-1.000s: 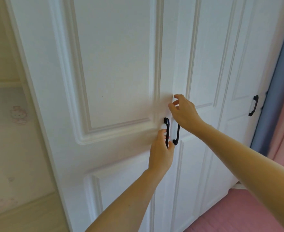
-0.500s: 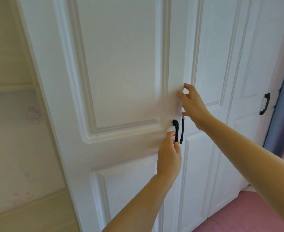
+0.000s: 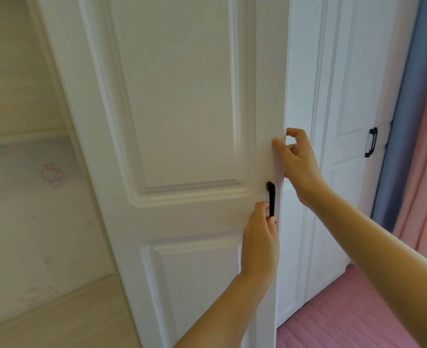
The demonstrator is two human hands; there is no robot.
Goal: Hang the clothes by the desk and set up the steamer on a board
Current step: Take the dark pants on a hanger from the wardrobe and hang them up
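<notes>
Left hand [image 3: 258,237] grips the black handle [image 3: 271,198] of the white wardrobe door [image 3: 182,121] — right hand [image 3: 297,162] apparently pinches the door's edge.

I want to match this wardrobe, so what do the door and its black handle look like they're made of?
The door looks like painted wood or moulded board, white with a satin sheen; its raised panel mouldings show no grain, so which one is open. The black handle, gripped by the left hand, looks like metal with a smooth dark coating, slim and softly glinting, though plastic is possible. The right hand holds the door's edge.
</notes>
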